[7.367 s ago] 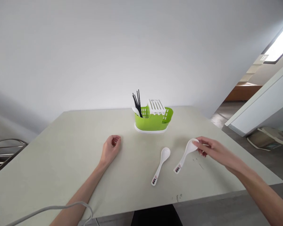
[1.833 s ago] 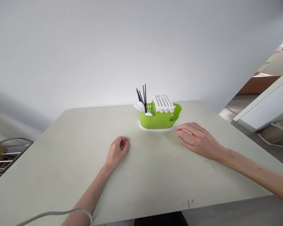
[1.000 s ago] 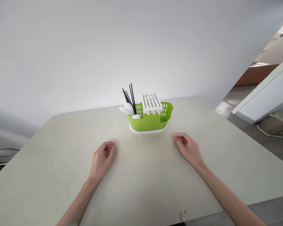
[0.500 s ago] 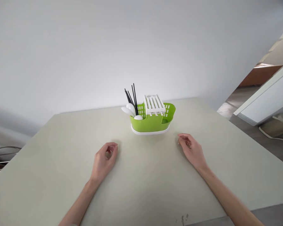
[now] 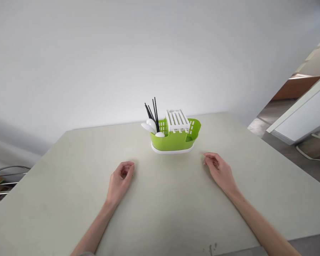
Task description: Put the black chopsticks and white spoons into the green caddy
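A green utensil caddy (image 5: 173,143) with a white base stands upright near the back of the table. Its left end holds white spoons (image 5: 151,124) and black chopsticks (image 5: 156,112), and a white slotted rack (image 5: 177,120) sits across its middle. My left hand (image 5: 120,179) rests on the tabletop in front and to the left of the caddy, fingers curled round to the thumb with nothing inside. To the caddy's right, apart from it, lies my right hand (image 5: 220,172), likewise curled and holding nothing.
The pale table (image 5: 165,206) meets a white wall (image 5: 149,57) at the back. A metal wire rack (image 5: 5,185) stands past the left edge. Beyond the right edge are a grey floor (image 5: 282,142) and a white panel (image 5: 304,110).
The whole view has shifted slightly, so everything appears a little further right and lower. Both hands keep their curled pose, and the caddy stays put on the table.
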Available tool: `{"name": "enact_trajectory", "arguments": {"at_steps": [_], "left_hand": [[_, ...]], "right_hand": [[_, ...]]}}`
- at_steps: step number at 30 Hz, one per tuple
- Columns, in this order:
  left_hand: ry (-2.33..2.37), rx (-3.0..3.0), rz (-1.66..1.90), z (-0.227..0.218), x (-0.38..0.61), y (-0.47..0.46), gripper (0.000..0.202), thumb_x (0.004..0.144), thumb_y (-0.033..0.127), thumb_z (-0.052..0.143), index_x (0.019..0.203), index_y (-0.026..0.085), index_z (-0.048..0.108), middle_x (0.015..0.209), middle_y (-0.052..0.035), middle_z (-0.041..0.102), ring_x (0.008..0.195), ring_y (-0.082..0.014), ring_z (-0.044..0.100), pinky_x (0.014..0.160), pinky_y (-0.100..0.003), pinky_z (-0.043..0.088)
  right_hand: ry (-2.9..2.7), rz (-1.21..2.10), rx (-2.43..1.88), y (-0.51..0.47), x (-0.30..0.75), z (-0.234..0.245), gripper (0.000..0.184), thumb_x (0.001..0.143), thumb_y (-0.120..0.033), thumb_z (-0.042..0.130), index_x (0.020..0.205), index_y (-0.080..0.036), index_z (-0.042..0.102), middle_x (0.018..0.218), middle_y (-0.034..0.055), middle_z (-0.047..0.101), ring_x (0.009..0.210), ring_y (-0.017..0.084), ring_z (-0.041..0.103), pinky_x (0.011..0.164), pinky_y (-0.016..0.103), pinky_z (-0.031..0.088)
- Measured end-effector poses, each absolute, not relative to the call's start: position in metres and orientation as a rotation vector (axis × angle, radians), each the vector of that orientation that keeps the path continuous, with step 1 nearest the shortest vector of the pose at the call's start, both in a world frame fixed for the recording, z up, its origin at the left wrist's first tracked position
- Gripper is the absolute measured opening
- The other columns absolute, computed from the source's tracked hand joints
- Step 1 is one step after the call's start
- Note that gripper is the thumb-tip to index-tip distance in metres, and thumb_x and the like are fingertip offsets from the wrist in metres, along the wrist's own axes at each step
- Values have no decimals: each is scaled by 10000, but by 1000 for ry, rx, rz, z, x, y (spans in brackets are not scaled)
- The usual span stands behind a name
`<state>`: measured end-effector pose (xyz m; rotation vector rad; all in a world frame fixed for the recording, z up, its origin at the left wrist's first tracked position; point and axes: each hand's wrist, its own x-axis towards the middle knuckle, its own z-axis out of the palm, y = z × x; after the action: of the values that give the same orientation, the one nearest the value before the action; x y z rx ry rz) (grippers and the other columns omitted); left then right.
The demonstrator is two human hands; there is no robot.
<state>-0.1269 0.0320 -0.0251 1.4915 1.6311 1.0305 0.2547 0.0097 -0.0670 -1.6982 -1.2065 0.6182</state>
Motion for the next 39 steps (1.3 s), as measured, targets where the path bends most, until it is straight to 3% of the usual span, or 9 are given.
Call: {"name": "enact_trajectory", "arguments": {"at_steps": [17, 27, 33, 39], "left_hand": [[1609, 1514, 1071, -24, -127, 31, 388, 895, 591, 643, 996, 220, 695, 818, -26, 665, 740, -184, 630, 668, -289, 509], [1592, 1486, 1111, -21, -134, 40, 432, 892, 612, 644, 1029, 205, 688, 831, -31, 677, 775, -184, 650, 715, -300, 526], [1546, 1437, 1354, 29, -136, 89, 464, 840, 605, 680, 1028, 182, 653, 876, -55, 686, 853, -204, 655, 773, -326, 523], [1467, 1278, 1470, 105, -105, 139, 422, 843, 499, 735, 1099, 179, 631, 1208, -123, 710, 1087, -230, 681, 891, -349, 515]], "right_hand": [[-1316, 537, -1717, 9, 253, -73, 343, 962, -511, 527, 1101, -243, 691, 900, 59, 745, 828, 237, 678, 768, 376, 527], [-1342, 521, -1672, 12, 255, -80, 277, 894, -355, 509, 1075, -233, 679, 1037, 68, 737, 810, 214, 668, 772, 371, 521], [-1369, 514, -1656, 13, 255, -80, 279, 881, -346, 507, 1060, -233, 689, 1033, 70, 743, 817, 215, 659, 763, 367, 525], [-1352, 547, -1629, 14, 255, -77, 272, 897, -348, 500, 1055, -233, 690, 1041, 72, 736, 807, 209, 662, 748, 358, 525]]}}
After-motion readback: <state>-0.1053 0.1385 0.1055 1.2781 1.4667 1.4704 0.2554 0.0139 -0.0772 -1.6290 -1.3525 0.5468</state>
